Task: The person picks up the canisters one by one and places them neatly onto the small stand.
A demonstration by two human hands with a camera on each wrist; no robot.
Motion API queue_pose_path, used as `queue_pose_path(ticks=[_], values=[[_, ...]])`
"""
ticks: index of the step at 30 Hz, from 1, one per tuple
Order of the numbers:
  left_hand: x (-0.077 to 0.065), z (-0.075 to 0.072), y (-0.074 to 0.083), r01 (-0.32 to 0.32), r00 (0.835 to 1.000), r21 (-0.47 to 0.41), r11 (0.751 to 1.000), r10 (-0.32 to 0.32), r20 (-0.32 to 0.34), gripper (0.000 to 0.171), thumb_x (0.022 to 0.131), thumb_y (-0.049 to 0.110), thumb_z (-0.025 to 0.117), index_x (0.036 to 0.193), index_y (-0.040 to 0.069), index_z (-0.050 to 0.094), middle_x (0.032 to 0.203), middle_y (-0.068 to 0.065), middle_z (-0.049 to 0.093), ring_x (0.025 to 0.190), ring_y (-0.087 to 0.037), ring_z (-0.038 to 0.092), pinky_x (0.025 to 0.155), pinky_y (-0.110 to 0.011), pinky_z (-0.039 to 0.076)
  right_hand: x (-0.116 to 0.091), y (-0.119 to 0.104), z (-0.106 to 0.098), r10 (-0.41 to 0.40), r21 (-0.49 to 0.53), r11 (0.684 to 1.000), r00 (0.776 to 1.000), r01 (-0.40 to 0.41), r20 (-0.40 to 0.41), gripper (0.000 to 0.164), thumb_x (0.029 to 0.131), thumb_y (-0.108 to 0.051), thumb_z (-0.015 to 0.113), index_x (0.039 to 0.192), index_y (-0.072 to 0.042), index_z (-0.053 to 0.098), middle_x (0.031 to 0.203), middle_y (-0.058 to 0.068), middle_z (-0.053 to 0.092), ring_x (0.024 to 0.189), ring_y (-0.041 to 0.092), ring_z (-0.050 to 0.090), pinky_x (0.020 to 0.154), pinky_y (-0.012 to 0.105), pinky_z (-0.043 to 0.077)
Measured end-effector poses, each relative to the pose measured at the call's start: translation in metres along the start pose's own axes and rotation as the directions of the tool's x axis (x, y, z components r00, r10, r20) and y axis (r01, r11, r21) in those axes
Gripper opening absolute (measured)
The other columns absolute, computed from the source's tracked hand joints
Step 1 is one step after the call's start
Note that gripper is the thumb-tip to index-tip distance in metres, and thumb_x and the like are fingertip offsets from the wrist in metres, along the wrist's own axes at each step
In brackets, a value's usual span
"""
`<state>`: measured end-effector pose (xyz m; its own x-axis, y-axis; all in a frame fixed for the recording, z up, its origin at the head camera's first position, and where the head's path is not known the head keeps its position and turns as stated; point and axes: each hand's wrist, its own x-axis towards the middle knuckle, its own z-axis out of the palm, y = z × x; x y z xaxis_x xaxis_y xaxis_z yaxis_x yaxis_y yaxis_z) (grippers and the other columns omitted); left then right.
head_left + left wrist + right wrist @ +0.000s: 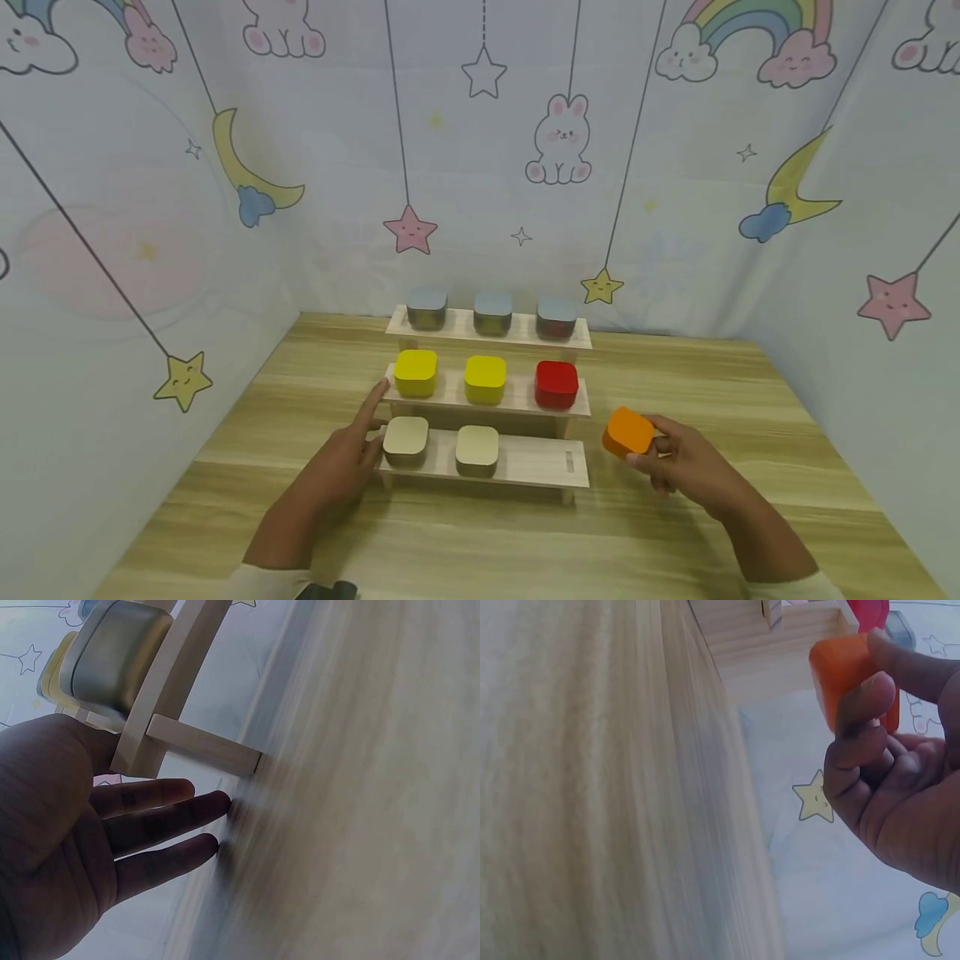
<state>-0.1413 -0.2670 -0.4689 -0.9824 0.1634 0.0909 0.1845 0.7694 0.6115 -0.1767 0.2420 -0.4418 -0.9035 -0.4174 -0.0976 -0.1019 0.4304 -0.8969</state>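
Note:
My right hand (678, 467) grips a small orange rounded-square box (628, 432) between thumb and fingers, just right of a three-step wooden shelf. In the right wrist view, the thumb and curled fingers hold the orange box (840, 664) by its sides. At the shelf's left end is my left hand (341, 462), its index finger reaching to the middle step (517, 400) and its thumb beside the front step (525, 458). The left wrist view shows its other fingers (161, 825) extended below that end. Two cream boxes (406, 442) (477, 451) stand on the front step, left and centre.
Two yellow boxes (416, 372) (485, 379) and a red one (557, 384) stand on the middle step. Three grey-blue boxes (492, 313) line the back step (457, 325). Behind the wooden table (675, 367) hangs a cartoon-printed cloth (480, 167), with sides to left and right.

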Motion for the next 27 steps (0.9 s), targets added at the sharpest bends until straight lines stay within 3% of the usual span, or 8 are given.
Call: queue_pose_path(ticks=[4, 9, 16, 23, 27], values=[[0.000, 0.001, -0.001, 0.000, 1.000, -0.002, 1.000, 0.000, -0.001, 0.083, 0.116, 0.013, 0.050, 0.176, 0.035, -0.003, 0.152, -0.028, 0.064, 0.137, -0.050, 0.066, 0.116, -0.070, 0.049, -0.003, 0.001, -0.002, -0.068, 0.016, 0.998, 0.995, 0.067, 0.076, 0.070, 0.108, -0.021, 0.071, 0.164, 0.002, 0.037, 0.098, 0.026, 0.070, 0.064, 0.012, 0.060, 0.058, 0.035, 0.058], [0.002, 0.002, -0.003, 0.014, 1.000, -0.007, 1.000, -0.014, 0.002, 0.083, 0.117, 0.014, 0.048, 0.176, 0.038, -0.005, 0.153, -0.028, 0.063, 0.138, -0.050, 0.065, 0.117, -0.071, 0.048, -0.004, 0.000, 0.000, -0.157, 0.057, 0.987, 0.974, 0.150, 0.163, 0.065, 0.109, -0.013, 0.067, 0.162, 0.009, 0.036, 0.098, 0.022, 0.072, 0.065, 0.009, 0.059, 0.058, 0.035, 0.058], [0.001, 0.002, -0.001, 0.009, 1.000, -0.001, 1.000, -0.009, -0.003, 0.082, 0.117, 0.014, 0.049, 0.176, 0.036, -0.003, 0.153, -0.027, 0.064, 0.137, -0.050, 0.065, 0.116, -0.070, 0.050, 0.001, 0.001, 0.008, -0.335, 0.167, 0.940, 0.903, 0.299, 0.268, 0.054, 0.108, 0.003, 0.060, 0.156, 0.015, 0.038, 0.096, 0.014, 0.071, 0.060, 0.025, 0.049, 0.051, 0.038, 0.053], [0.001, 0.002, 0.000, 0.006, 1.000, 0.004, 1.000, -0.006, -0.006, 0.083, 0.116, 0.012, 0.049, 0.177, 0.035, -0.003, 0.152, -0.028, 0.064, 0.136, -0.050, 0.066, 0.115, -0.071, 0.049, 0.011, -0.003, 0.021, -0.364, 0.175, 0.930, 0.878, 0.323, 0.312, 0.048, 0.108, 0.002, 0.061, 0.154, 0.007, 0.046, 0.097, 0.030, 0.065, 0.060, 0.027, 0.049, 0.050, 0.040, 0.054], [0.002, 0.001, 0.000, 0.018, 1.000, 0.002, 1.000, -0.018, -0.003, 0.083, 0.116, 0.013, 0.049, 0.176, 0.036, -0.004, 0.153, -0.027, 0.064, 0.137, -0.050, 0.066, 0.116, -0.070, 0.049, 0.018, -0.004, 0.028, -0.366, 0.175, 0.929, 0.870, 0.325, 0.331, 0.047, 0.108, 0.002, 0.062, 0.153, 0.004, 0.048, 0.100, 0.028, 0.067, 0.058, 0.024, 0.048, 0.048, 0.040, 0.053]])
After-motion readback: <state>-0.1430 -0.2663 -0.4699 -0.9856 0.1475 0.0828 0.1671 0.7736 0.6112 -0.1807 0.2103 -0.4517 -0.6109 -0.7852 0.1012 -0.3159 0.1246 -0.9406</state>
